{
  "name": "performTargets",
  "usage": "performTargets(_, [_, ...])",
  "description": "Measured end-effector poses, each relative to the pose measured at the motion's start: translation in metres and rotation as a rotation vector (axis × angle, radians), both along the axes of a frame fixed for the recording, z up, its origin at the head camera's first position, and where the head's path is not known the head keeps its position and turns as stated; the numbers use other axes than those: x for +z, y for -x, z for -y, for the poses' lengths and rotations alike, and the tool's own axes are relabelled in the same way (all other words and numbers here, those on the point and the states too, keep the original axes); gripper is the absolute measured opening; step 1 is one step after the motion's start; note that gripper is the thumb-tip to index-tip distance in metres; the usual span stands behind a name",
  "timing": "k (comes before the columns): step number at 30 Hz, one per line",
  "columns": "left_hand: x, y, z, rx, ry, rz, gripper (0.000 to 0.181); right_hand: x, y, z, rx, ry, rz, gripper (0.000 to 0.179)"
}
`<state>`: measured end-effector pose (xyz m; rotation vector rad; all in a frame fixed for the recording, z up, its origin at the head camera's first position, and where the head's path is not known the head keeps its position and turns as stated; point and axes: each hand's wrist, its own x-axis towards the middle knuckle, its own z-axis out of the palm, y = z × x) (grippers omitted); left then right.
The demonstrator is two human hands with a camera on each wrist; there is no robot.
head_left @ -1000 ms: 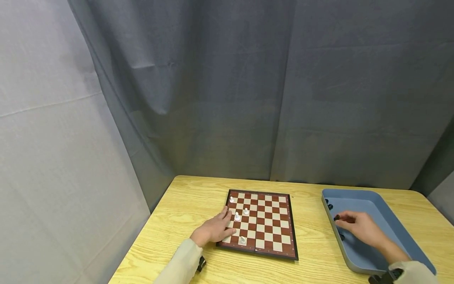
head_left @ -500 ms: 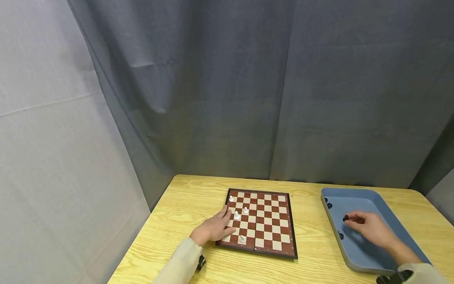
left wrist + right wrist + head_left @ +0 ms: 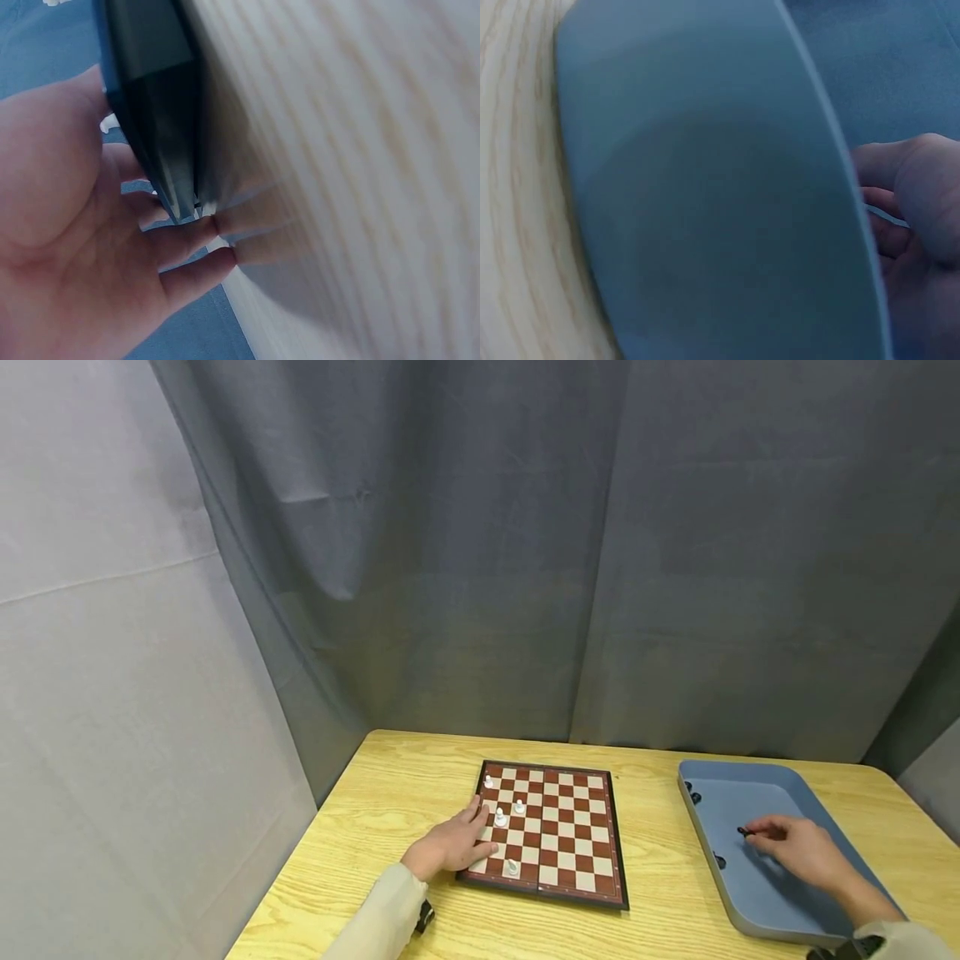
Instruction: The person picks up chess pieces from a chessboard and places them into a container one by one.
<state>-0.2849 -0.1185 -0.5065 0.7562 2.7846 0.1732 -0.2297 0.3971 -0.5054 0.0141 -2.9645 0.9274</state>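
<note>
My left hand (image 3: 448, 845) rests on the left edge of a red-and-white chessboard (image 3: 567, 839), its fingers extended. In the left wrist view, the dark side of the chessboard (image 3: 154, 94) stands beside the palm, and some fingertips touch the table. Several white chess pieces stand on the board's left half, among them a taller white piece (image 3: 500, 817) close to the fingers. Over the blue tray (image 3: 757, 787), my right hand (image 3: 802, 853) pinches a small black chess piece (image 3: 744, 832) between thumb and fingers. In the right wrist view the tray wall (image 3: 727, 225) hides the fingertips and that piece.
More black pieces lie along the tray's left wall, including a black chess piece (image 3: 720, 862) near its middle. The wooden table (image 3: 652, 827) runs between board and tray. A grey curtain (image 3: 480, 568) hangs behind the table.
My right hand has moved to the right and slightly nearer, taking the black chess piece away from the tray's left wall. My left hand has stayed in place on the chessboard.
</note>
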Motion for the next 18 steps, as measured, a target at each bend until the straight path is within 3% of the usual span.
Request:
performTargets(9, [-0.001, -0.001, 0.000, -0.001, 0.011, -0.019, 0.071, 0.003, -0.001, 0.007, 0.001, -0.013, -0.017, 0.036])
performTargets(18, [0.001, -0.002, 0.000, 0.002, 0.005, -0.011, 0.071, 0.018, 0.000, 0.048, 0.058, 0.026, -0.095, 0.030])
